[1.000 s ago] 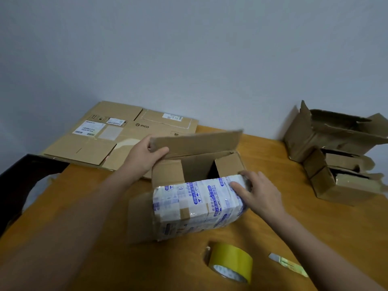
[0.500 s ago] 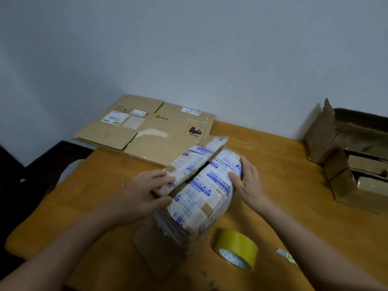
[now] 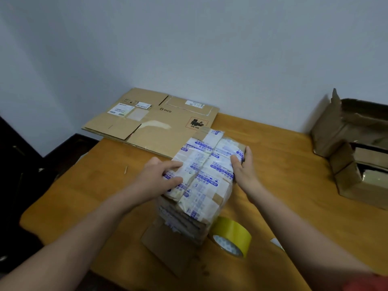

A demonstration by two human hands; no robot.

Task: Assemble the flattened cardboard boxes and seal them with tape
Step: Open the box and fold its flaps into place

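- My left hand (image 3: pixel 159 179) lies flat on the top of the taped box (image 3: pixel 201 185), fingers straight and spread a little, pressing down the flap on its side.
- My right hand (image 3: pixel 243 166) is against the opposite top edge of the same box: the thumb rests on the top and the fingers lie fairly straight along the side wall. Neither hand is wrapped round anything.
- The box stands between my two hands, its top flaps folded down and meeting along a seam that runs away from me. Its top and near face are covered in old white tape with blue print.
- Below my hands, a bare brown flap (image 3: pixel 168 248) of the box sticks out toward me, flat on the surface (image 3: pixel 283 164).
- A roll of yellow tape (image 3: pixel 233 238) sits under my right forearm, close to the box's near corner; I cannot tell if they touch.
- A small pale object (image 3: pixel 277 243) shows just right of the roll, partly hidden by my right arm.
- Left of my left hand a tiny stick (image 3: pixel 126 169) lies on the wood.
- Beyond my left hand a large flattened cardboard box (image 3: pixel 155 120) lies at the far edge, its corner reaching the taped box.
- Well to the right of my right hand, open brown boxes (image 3: pixel 357 148) are stacked near the wall.
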